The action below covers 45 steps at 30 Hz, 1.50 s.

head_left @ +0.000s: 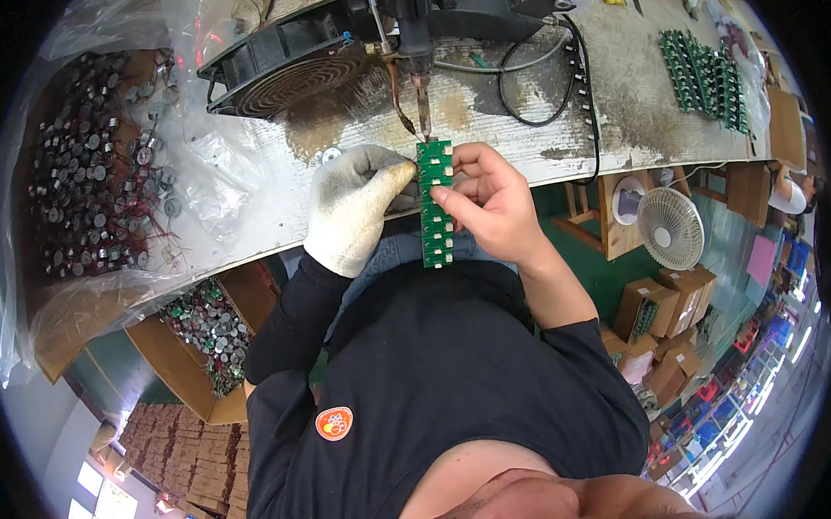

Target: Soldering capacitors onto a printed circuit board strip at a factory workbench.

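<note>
A long green circuit board strip with small white connectors points away from me over the bench's front edge. My right hand, bare, grips it from the right, thumb on its face. On the other side, my left hand, in a whitish work glove, is closed in a pinch at the strip's left edge near the far end. What sits between those gloved fingertips is too small to make out. Right above the strip's far end stands the tip of a soldering iron, with a thin wire feed tube angled beside it.
A black fan stands behind my left hand. Clear plastic with a heap of small round wired metal parts covers the bench's left. Below is a cardboard box of similar parts. Finished-looking green boards lie far right; a black cable crosses the bench.
</note>
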Tool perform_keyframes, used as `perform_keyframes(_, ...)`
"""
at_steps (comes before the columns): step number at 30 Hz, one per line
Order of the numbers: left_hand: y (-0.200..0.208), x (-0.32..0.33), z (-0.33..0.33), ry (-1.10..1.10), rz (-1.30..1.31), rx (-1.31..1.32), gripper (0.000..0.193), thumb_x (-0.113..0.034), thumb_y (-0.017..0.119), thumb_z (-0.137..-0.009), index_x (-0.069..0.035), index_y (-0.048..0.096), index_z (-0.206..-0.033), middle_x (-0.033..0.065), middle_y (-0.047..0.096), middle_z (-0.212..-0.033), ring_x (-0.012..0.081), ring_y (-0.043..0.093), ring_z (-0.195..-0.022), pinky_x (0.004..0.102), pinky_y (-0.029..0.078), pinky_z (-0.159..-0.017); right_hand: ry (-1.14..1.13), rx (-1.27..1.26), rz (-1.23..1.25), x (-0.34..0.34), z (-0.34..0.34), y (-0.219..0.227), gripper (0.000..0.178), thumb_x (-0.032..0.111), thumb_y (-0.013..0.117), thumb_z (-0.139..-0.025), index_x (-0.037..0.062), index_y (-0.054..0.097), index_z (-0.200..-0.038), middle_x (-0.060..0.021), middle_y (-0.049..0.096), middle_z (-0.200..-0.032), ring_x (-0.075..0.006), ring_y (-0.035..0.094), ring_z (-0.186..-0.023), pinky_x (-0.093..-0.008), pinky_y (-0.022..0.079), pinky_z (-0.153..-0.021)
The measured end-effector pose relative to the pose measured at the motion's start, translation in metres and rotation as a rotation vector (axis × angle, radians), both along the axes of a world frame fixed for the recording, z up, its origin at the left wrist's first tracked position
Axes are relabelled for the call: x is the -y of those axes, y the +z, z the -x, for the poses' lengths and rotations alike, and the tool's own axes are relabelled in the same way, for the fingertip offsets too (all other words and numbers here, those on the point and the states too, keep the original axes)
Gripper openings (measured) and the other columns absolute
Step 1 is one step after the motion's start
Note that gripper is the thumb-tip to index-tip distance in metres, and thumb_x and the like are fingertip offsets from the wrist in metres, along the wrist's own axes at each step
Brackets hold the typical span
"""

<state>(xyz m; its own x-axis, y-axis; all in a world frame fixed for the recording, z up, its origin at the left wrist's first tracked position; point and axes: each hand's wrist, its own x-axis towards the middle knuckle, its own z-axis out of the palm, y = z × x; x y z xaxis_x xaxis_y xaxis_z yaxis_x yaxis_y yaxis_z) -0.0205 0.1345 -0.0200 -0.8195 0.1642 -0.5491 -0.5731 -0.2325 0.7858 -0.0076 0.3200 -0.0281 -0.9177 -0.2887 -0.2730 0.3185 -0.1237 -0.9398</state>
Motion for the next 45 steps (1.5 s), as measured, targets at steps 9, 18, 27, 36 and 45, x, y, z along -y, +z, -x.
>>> perform_keyframes(9,0.0,-0.002,0.003,0.001,0.015,-0.029,0.016,-0.011,0.064,-0.087,0.004,0.064,-0.092,0.0067,0.065,-0.081,0.0108,0.062,-0.071,0.0238,0.051,-0.063,-0.024,-0.038,-0.023,0.0,0.003,-0.002,0.025,-0.002,0.062,-0.085,-0.0034,0.049,-0.106,-0.0056,0.062,-0.091,-0.004,0.058,-0.068,-0.0187,0.043,-0.06)
perform_keyframes(18,-0.001,-0.002,0.006,0.016,-0.023,-0.022,0.016,-0.012,0.064,-0.086,0.003,0.064,-0.092,0.0067,0.065,-0.081,0.0108,0.06,-0.07,0.0242,0.05,-0.064,-0.047,-0.03,0.029,0.002,0.006,0.001,0.026,-0.002,0.061,-0.086,-0.0033,0.048,-0.108,-0.007,0.062,-0.093,-0.0049,0.058,-0.071,-0.0189,0.045,-0.062)
perform_keyframes(27,0.004,-0.003,0.006,0.002,-0.023,-0.014,0.015,-0.012,0.063,-0.087,0.003,0.064,-0.092,0.0073,0.065,-0.082,0.0116,0.062,-0.072,0.0248,0.051,-0.064,-0.059,-0.044,-0.008,0.0,0.005,-0.003,0.026,-0.002,0.062,-0.085,-0.0028,0.048,-0.107,-0.006,0.061,-0.09,-0.0041,0.057,-0.068,-0.0186,0.043,-0.059)
perform_keyframes(36,-0.005,-0.005,0.0,0.038,-0.055,0.018,0.015,-0.011,0.063,-0.087,0.003,0.063,-0.093,0.0063,0.064,-0.082,0.0121,0.063,-0.072,0.0248,0.052,-0.065,-0.055,-0.048,-0.034,0.0,0.0,-0.006,0.024,-0.001,0.063,-0.085,-0.0028,0.049,-0.105,-0.0051,0.062,-0.087,-0.0035,0.056,-0.065,-0.0184,0.041,-0.057)
perform_keyframes(45,0.003,-0.01,0.004,0.069,-0.001,-0.008,0.017,-0.013,0.065,-0.087,0.003,0.064,-0.092,0.0058,0.065,-0.081,0.0108,0.061,-0.07,0.0238,0.05,-0.062,-0.042,-0.047,-0.043,0.0,0.0,-0.002,0.025,-0.002,0.062,-0.085,-0.0035,0.049,-0.106,-0.0054,0.062,-0.088,-0.0043,0.058,-0.066,-0.0185,0.042,-0.057)
